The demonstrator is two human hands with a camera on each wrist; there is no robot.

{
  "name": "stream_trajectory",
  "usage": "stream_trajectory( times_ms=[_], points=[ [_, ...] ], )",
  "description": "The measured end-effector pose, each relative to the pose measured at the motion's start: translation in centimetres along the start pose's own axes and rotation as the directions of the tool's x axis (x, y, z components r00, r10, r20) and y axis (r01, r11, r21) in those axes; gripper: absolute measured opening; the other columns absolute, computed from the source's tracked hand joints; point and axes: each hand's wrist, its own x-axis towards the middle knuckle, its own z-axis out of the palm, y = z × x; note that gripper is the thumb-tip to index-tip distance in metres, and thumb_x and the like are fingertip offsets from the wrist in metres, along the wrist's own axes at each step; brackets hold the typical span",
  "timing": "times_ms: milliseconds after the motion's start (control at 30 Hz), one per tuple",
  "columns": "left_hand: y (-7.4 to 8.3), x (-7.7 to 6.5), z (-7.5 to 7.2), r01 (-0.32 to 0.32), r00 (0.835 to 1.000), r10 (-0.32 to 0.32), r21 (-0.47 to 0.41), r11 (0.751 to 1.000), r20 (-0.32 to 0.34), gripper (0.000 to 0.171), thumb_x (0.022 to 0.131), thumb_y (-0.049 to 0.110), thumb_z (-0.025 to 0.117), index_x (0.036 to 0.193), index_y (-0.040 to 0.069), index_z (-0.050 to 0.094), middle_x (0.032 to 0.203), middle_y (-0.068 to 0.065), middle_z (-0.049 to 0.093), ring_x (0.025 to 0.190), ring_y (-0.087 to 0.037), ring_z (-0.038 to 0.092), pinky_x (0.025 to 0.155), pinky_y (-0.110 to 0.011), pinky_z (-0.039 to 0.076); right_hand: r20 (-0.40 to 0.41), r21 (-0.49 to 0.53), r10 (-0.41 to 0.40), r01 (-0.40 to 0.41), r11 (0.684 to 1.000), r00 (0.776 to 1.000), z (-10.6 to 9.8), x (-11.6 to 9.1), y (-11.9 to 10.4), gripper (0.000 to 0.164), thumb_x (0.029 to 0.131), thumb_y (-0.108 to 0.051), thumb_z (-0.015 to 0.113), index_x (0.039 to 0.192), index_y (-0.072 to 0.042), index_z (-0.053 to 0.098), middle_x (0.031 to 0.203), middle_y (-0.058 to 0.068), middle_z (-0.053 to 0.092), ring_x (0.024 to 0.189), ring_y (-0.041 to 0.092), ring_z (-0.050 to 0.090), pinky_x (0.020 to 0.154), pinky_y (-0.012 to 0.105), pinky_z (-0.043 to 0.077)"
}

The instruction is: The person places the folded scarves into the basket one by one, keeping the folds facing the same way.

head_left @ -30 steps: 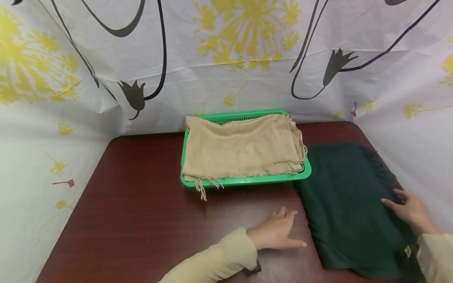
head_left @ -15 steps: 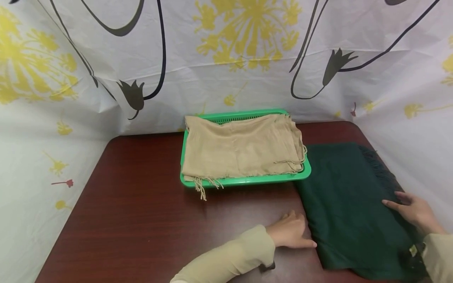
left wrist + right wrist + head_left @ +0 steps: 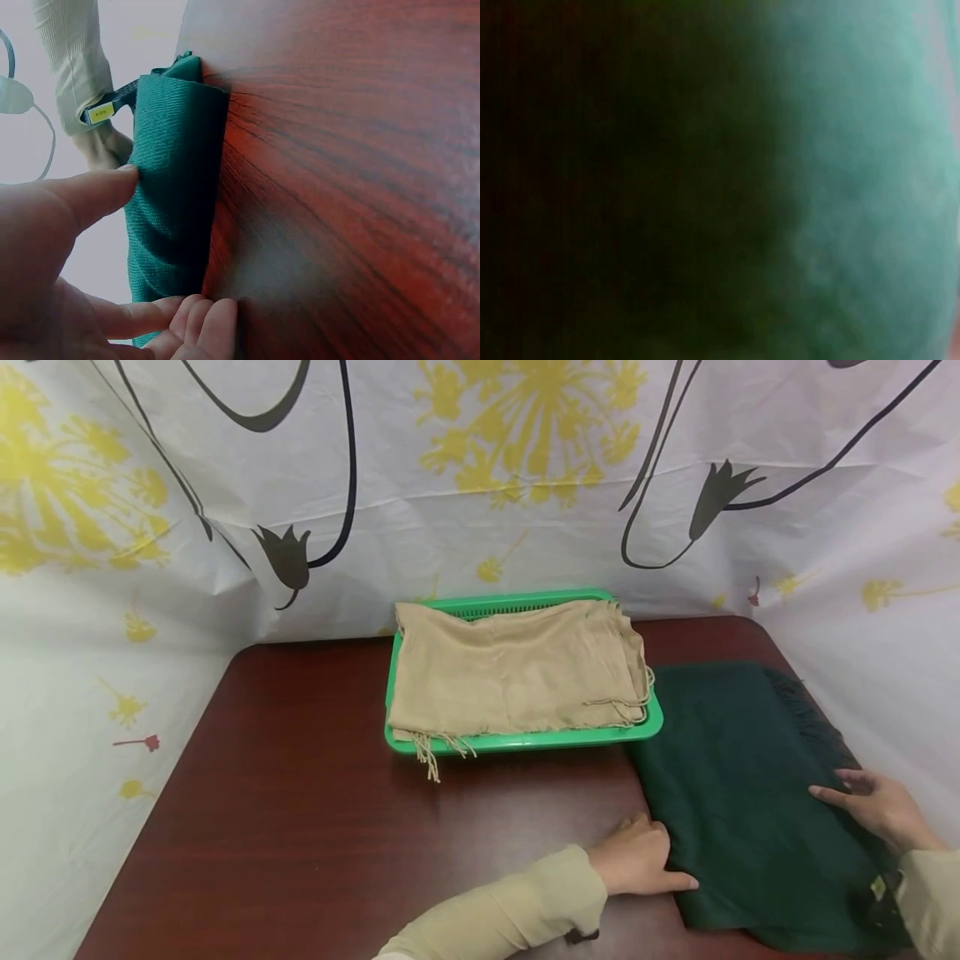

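Note:
A dark green folded scarf [image 3: 738,793] with a fringe along its right edge lies on the right part of the table. At its left edge is my left hand [image 3: 637,860], thumb over the top. The left wrist view shows that thumb [image 3: 112,187] touching the cloth, with the other fingers [image 3: 199,322] curled round the side of the fold. My right hand [image 3: 885,810] holds the fringed right edge, its thumb on top and some fingers hidden. Blurred green cloth [image 3: 870,180] and darkness fill the right wrist view.
A green plastic basket [image 3: 525,742] stands at the back middle of the table [image 3: 300,827], close to the scarf's far left corner. Over it lies a folded beige fringed scarf [image 3: 517,672]. A white patterned curtain [image 3: 450,527] hangs behind and at both sides.
My left hand has moved right across the table to the green scarf's left edge, its thumb now over the cloth. My right hand has hardly moved; basket and beige scarf are unchanged.

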Motion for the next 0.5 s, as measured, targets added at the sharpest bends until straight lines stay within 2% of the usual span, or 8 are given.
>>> stream_trajectory(
  times_ms=[100,400,500],
  points=[
    [0.3,0.3,0.1,0.001,1.000,-0.001,0.020,1.000,-0.011,0.044,0.082,0.054,0.050,0.090,0.012,0.060,0.079,0.004,0.050,0.083,-0.008,0.045,0.078,-0.019,0.034,-0.006,-0.007,-0.007,0.007,1.000,1.000,-0.1,-0.1,0.2,0.089,0.084,-0.053,0.047,0.125,0.021,0.022,0.119,0.048,0.020,0.105,0.059,0.024,0.077,0.061,0.032],
    [1.2,0.8,0.2,-0.006,0.999,0.008,0.050,0.999,-0.043,0.041,0.081,0.054,0.052,0.076,0.014,0.059,0.071,0.005,0.049,0.077,-0.009,0.047,0.069,-0.017,0.037,-0.007,-0.040,-0.012,0.012,0.999,1.000,-0.3,-0.4,-0.2,0.085,0.085,-0.051,0.049,0.123,0.021,0.026,0.118,0.046,0.025,0.102,0.057,0.029,0.075,0.060,0.034],
    [1.4,0.9,0.3,0.029,0.998,-0.029,-0.001,1.000,-0.053,0.046,0.081,0.057,0.050,0.078,0.013,0.058,0.070,0.002,0.049,0.074,-0.010,0.048,0.068,-0.017,0.038,-0.015,-0.044,-0.017,0.016,0.999,1.000,-0.2,-0.4,-0.2,0.082,0.084,-0.049,0.050,0.121,0.021,0.030,0.116,0.045,0.030,0.099,0.056,0.033,0.072,0.058,0.037]
  ],
)
